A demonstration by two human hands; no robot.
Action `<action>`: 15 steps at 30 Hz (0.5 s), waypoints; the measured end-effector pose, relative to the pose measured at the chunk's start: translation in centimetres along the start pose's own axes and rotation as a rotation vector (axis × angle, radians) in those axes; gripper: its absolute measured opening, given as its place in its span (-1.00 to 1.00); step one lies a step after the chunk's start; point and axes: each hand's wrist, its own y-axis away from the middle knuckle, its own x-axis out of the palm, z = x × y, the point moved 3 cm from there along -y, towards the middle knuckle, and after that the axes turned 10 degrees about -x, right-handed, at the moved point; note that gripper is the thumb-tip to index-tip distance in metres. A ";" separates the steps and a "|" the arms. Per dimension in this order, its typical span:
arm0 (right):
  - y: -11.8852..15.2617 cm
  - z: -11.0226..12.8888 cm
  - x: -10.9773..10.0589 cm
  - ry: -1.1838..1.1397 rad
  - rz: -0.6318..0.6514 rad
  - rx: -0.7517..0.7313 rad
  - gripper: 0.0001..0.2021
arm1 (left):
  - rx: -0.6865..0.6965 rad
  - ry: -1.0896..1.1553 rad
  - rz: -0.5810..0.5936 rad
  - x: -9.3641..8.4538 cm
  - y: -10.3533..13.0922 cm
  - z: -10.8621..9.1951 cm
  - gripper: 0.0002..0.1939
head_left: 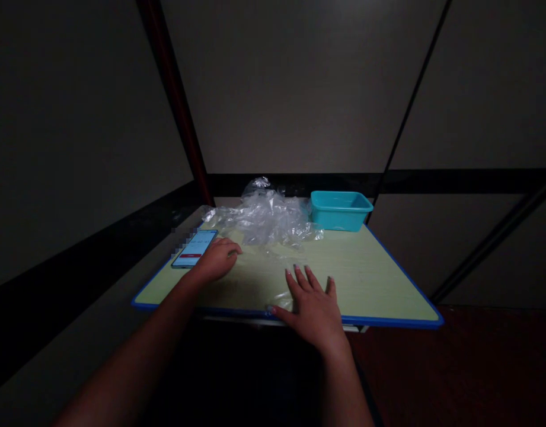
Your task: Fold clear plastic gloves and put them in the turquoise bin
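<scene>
My right hand (315,308) lies flat near the table's front edge, fingers spread. Beside its thumb shines a small patch of clear plastic film (284,301), faint against the tabletop; how far it reaches under the hand I cannot make out. Just right of the phone (195,249) rests my left hand (218,259), its fingers loosely bent and nothing visible in them. Beyond both hands a crumpled heap of clear plastic bags (273,216) spreads over the back of the table.
A turquoise plastic basin (339,219) stands at the back right, touching or close to the plastic heap. The pale table (374,284) has a blue edge. Panelled walls (294,89) rise behind and to the left. Dark red floor (477,367) shows at the right.
</scene>
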 end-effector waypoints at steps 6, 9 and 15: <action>0.1 0.1 -0.2 -0.006 0.009 0.008 -0.19 | -0.011 0.004 -0.017 1.7 0.5 1.3 -0.58; 0.1 0.2 -0.2 0.001 0.016 0.009 -0.18 | -0.076 -0.067 -0.048 2.1 1.0 1.6 -0.54; 0.1 0.2 -0.2 0.000 0.023 0.011 -0.12 | -0.206 -0.141 -0.125 1.5 1.6 1.0 -0.45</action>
